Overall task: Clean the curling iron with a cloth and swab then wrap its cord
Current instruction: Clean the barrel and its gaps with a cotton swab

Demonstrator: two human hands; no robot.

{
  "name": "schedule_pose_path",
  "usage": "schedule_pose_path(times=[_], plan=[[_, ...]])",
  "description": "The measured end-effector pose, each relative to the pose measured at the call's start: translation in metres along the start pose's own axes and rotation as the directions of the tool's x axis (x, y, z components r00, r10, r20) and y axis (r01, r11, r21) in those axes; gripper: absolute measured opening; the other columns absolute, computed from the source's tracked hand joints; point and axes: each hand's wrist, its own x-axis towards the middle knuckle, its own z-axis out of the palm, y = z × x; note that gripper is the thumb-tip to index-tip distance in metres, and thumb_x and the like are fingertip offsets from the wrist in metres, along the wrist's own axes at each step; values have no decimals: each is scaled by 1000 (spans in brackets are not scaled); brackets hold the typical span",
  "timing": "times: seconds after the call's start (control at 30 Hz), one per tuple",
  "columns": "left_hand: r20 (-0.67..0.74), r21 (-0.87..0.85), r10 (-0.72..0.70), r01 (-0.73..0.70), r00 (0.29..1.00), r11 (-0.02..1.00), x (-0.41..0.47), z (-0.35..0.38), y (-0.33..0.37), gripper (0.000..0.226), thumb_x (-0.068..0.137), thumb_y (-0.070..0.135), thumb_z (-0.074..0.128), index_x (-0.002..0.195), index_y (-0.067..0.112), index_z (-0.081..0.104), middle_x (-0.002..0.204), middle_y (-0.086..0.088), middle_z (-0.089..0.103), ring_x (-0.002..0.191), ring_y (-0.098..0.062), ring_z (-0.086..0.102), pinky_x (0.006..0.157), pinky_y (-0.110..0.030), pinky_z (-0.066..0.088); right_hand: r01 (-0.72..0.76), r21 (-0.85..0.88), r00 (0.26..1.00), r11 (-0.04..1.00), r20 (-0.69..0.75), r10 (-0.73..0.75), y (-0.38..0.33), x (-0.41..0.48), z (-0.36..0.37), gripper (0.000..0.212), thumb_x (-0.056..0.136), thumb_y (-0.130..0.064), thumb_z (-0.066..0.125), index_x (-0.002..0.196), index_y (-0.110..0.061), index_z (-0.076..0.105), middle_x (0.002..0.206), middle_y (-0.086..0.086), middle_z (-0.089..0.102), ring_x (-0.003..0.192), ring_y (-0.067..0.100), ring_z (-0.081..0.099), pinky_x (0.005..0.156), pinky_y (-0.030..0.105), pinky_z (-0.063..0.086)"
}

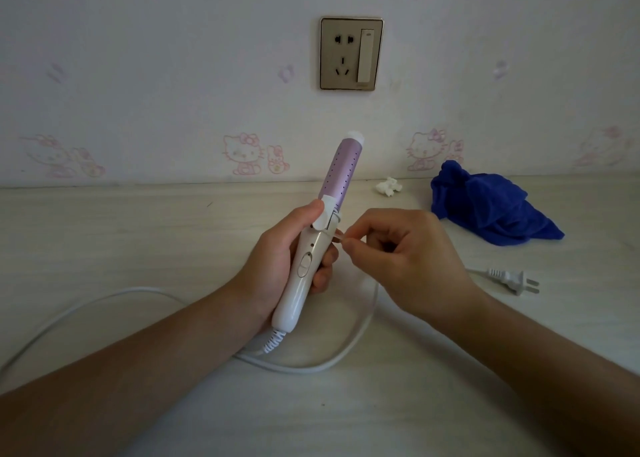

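My left hand [277, 259] grips the white handle of the curling iron [341, 171], thumb on its clamp lever, with the purple barrel pointing up and away. My right hand [401, 248] pinches a thin swab [338, 237] whose tip touches the hinge area just right of the handle. The white cord [353, 342] leaves the handle's base, loops over the table under my arms and ends at the plug [512, 279] lying at the right. A crumpled blue cloth [485, 207] rests on the table at the back right.
A small white crumpled wad [389, 186] lies near the wall beside the cloth. A wall socket with a switch [351, 53] sits above the pale wooden table [138, 235]. The cord also curves off toward the left edge [69, 314].
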Motion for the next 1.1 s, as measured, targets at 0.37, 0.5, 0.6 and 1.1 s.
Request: schedule_pose_path(times=[0.37, 0.5, 0.6, 1.1], plan=[[-47, 33, 43, -41, 998, 999, 0, 1, -2, 45, 90, 52, 55, 94, 8, 64, 67, -12, 53, 43, -20, 47, 42, -25, 40, 10, 78, 1000, 997, 15, -11, 6, -3, 5, 14, 96, -11, 71, 101, -23, 77, 60, -3, 65, 47, 10, 55, 51, 17, 45], [-38, 53, 45, -43, 998, 998, -1, 2, -3, 43, 90, 53, 55, 92, 11, 66, 67, -12, 54, 43, -20, 47, 42, -26, 40, -35, 185, 999, 982, -13, 38, 6, -3, 6, 15, 95, -5, 71, 96, -19, 75, 61, 0, 68, 49, 10, 59, 51, 24, 49], [-34, 58, 45, -43, 998, 997, -2, 3, -3, 44, 90, 53, 56, 93, 11, 68, 66, -11, 55, 44, -21, 47, 42, -26, 40, -26, 242, 999, 970, -32, 35, 3, -4, 8, 21, 91, 2, 70, 89, -18, 73, 61, 6, 65, 55, 35, 60, 53, 50, 53], [-118, 16, 64, -63, 991, 998, -2, 4, 0, 41, 89, 49, 55, 94, 10, 64, 66, -5, 60, 47, -19, 51, 43, -26, 41, -30, 262, 989, 965, 146, -9, -1, -12, 14, 19, 92, 0, 70, 87, -18, 72, 64, -17, 70, 53, 1, 59, 58, 18, 49]])
